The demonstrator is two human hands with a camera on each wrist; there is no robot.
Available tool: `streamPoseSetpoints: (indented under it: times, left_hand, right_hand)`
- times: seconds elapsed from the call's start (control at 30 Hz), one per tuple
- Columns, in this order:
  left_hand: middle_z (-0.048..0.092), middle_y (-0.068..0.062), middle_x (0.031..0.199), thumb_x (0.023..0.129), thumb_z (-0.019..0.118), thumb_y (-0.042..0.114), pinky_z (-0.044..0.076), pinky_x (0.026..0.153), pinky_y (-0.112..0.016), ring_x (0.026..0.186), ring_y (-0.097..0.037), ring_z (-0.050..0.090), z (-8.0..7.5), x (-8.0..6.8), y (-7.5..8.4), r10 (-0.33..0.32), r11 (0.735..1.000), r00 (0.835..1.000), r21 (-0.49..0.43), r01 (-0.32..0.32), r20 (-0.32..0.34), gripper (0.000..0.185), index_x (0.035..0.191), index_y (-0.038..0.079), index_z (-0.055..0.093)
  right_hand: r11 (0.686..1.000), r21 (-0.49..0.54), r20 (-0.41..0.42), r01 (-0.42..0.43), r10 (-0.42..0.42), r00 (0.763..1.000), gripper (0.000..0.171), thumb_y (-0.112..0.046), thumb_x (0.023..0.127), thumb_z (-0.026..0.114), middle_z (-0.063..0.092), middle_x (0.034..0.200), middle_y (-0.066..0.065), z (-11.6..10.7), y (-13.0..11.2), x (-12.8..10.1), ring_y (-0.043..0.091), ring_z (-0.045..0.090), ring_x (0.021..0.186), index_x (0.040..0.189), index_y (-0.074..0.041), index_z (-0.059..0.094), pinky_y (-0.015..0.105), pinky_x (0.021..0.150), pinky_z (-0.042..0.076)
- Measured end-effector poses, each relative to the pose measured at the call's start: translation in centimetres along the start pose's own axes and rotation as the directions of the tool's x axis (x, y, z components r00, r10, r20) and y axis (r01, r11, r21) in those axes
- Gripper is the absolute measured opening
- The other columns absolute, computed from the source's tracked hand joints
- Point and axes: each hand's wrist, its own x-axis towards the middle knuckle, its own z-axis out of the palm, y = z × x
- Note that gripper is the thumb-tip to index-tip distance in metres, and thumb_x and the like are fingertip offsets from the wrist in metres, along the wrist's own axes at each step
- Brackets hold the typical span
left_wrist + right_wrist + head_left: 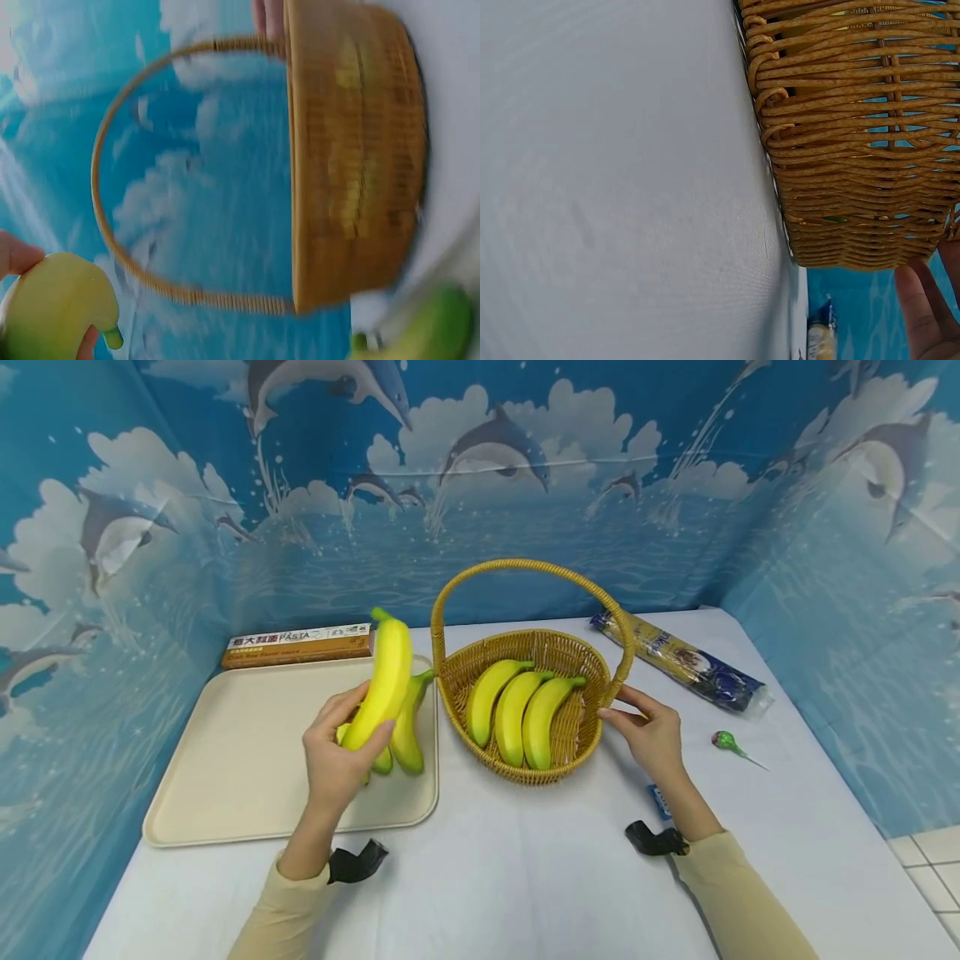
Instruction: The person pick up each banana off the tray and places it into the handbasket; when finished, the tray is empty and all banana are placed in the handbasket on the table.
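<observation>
Basket (557, 653) is woven wicker, rough and matt; bananas (516, 710) look smooth, slightly glossy, plastic-like. Tray (247, 760) is matt smooth plastic, worktop (525, 877) wears white matt cloth. Pasta bag (686, 662) is shiny plastic film, pasta box (300, 645) cardboard.

A white table (525, 860) holds everything. A cream tray (247, 760) lies under the left hand (341, 760), with a pasta box (300, 646) behind it, and a wicker basket (525, 693) sits just beside the right hand (652, 735). Past the right hand lie a long pasta bag (686, 662) and a green lollipop (727, 743), and a small blue thing (660, 802) peeks out by that wrist.
</observation>
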Motion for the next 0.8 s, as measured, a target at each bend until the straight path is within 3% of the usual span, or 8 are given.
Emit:
streamPoseSetpoints:
  times: [0.13,0.33,0.43,0.53,0.7,0.8]
  left_hand:
    - [0.068,-0.015,0.112,0.074,0.080,0.008,0.048,0.076,-0.018,0.094,-0.015,0.058,4.0,-0.7,1.9,0.079,0.997,0.984,-0.015,-0.078,0.158,0.051,0.122,0.002,0.068]
    - [0.069,-0.010,0.110,0.077,0.077,0.019,0.050,0.070,-0.026,0.096,-0.021,0.061,9.6,-1.5,2.5,0.094,0.995,0.938,-0.004,-0.098,0.333,0.050,0.124,0.005,0.067]
    - [0.069,-0.010,0.110,0.076,0.076,0.023,0.048,0.068,-0.025,0.095,-0.021,0.060,12.0,-1.5,2.1,0.071,0.994,0.925,0.052,-0.098,0.374,0.051,0.124,0.006,0.068]
    - [0.069,-0.010,0.113,0.077,0.075,0.025,0.045,0.071,-0.026,0.098,-0.022,0.061,14.1,-1.3,1.6,0.025,0.988,0.909,0.128,-0.086,0.417,0.051,0.125,0.007,0.067]
    - [0.068,-0.011,0.117,0.081,0.073,0.026,0.043,0.073,-0.027,0.102,-0.024,0.059,16.8,-1.0,0.6,-0.090,0.966,0.851,0.253,-0.052,0.518,0.052,0.128,0.005,0.064]
    - [0.067,-0.011,0.119,0.083,0.073,0.026,0.045,0.077,-0.028,0.105,-0.024,0.059,18.0,-1.1,0.1,-0.143,0.941,0.813,0.332,-0.065,0.564,0.052,0.129,0.005,0.063]
  right_hand:
    - [1.000,0.010,-0.003,0.001,-0.001,1.000,0.042,0.000,0.084,0.072,0.065,0.100,-0.025,-0.1,0.0,0.0,-0.006,0.068,0.081,0.123,0.012,0.061,0.013,0.074,0.054]
    - [1.000,0.012,0.000,0.004,-0.004,1.000,0.042,0.002,0.084,0.072,0.068,0.103,-0.017,-0.1,-0.1,0.0,-0.007,0.068,0.081,0.123,0.013,0.061,0.014,0.074,0.054]
    - [1.000,-0.007,0.003,-0.004,0.004,1.000,0.042,0.001,0.085,0.071,0.071,0.109,0.009,0.0,-0.1,0.1,-0.008,0.067,0.081,0.124,0.012,0.061,0.014,0.075,0.054]
    - [0.999,-0.032,0.002,-0.009,0.009,1.000,0.042,0.000,0.085,0.072,0.065,0.116,0.030,0.0,-0.2,0.1,-0.009,0.067,0.082,0.124,0.011,0.061,0.014,0.074,0.054]
    - [0.999,-0.044,-0.004,-0.020,0.020,1.000,0.041,0.001,0.084,0.072,0.068,0.114,0.020,0.0,-0.4,0.0,-0.008,0.067,0.081,0.123,0.011,0.062,0.013,0.073,0.054]
    - [0.998,-0.055,-0.007,-0.021,0.021,1.000,0.041,0.002,0.084,0.072,0.069,0.112,0.013,0.0,-0.7,-0.1,-0.008,0.067,0.081,0.123,0.011,0.062,0.013,0.073,0.054]
